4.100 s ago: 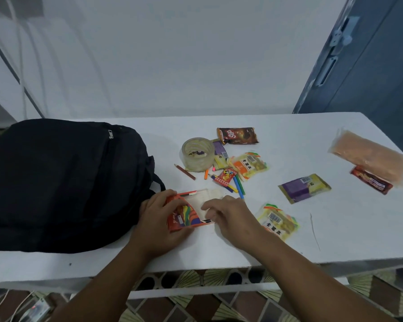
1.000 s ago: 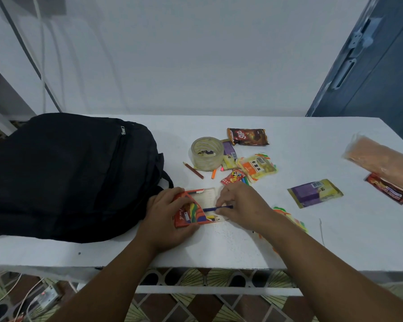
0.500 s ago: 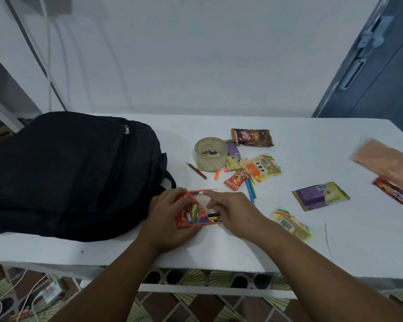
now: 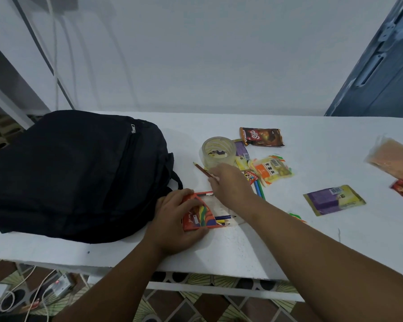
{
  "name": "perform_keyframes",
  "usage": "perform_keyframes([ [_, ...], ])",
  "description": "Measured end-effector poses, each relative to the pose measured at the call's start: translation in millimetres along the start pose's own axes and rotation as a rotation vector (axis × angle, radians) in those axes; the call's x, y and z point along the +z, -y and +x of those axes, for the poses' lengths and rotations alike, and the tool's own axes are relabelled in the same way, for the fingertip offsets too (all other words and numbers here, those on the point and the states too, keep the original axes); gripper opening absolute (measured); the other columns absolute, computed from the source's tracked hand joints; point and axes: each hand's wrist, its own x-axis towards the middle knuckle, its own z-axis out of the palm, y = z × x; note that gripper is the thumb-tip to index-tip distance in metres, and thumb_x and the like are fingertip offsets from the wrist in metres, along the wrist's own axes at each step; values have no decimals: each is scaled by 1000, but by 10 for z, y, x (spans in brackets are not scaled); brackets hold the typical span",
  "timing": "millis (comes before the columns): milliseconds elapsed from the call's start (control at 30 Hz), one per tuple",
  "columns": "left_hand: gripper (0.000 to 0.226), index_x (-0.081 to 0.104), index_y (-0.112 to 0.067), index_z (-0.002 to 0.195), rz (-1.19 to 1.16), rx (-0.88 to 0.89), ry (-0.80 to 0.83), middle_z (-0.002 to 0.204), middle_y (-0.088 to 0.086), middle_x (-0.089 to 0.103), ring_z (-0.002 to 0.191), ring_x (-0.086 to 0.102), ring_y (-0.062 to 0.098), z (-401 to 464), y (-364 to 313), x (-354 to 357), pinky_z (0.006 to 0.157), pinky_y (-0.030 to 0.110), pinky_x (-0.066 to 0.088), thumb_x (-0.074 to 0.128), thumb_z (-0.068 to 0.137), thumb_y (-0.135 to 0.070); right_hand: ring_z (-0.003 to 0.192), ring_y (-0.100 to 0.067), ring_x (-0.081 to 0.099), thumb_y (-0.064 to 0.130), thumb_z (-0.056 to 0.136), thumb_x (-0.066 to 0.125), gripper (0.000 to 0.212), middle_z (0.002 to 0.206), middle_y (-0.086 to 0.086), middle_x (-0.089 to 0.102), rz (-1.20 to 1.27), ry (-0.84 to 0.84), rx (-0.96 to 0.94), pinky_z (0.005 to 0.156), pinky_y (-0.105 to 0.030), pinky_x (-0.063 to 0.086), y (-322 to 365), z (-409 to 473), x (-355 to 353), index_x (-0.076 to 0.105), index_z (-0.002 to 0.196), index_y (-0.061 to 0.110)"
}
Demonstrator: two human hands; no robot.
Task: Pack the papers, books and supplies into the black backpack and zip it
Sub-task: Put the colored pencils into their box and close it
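Your left hand [image 4: 177,219] grips the orange coloured-pencil box [image 4: 197,214] flat on the white table [image 4: 219,252], just beside the black backpack [image 4: 75,173], which lies on its side with its zipper closed; a few pencil tips poke out of the box's open right end. Your right hand [image 4: 230,182] reaches past the box and pinches the brown pencil [image 4: 201,169] lying in front of the roll of clear tape [image 4: 218,151]. Blue and green pencils [image 4: 259,191] lie just right of that hand, among scattered snack packets [image 4: 270,170], with a purple packet [image 4: 333,199] farther right.
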Motion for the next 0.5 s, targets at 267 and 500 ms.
perform_keyframes([
  [267, 59, 63, -33, 121, -8, 2, -2, 138, -4, 52, 128, 46, 15, 4, -19, -21, 101, 35, 29, 66, 73, -68, 90, -24, 63, 11, 94, 62, 22, 105, -5, 62, -113, 56, 70, 72, -34, 53, 67, 127, 53, 67, 116, 14],
  [500, 59, 63, -34, 121, -1, 4, 0, 139, -6, 51, 129, 43, 12, 1, -19, -32, 101, 31, 25, 68, 72, -67, 67, -11, 62, 16, 84, 68, 11, 82, 9, 69, 294, -41, 25, 70, -33, 54, -62, -313, -231, 71, 91, 24],
])
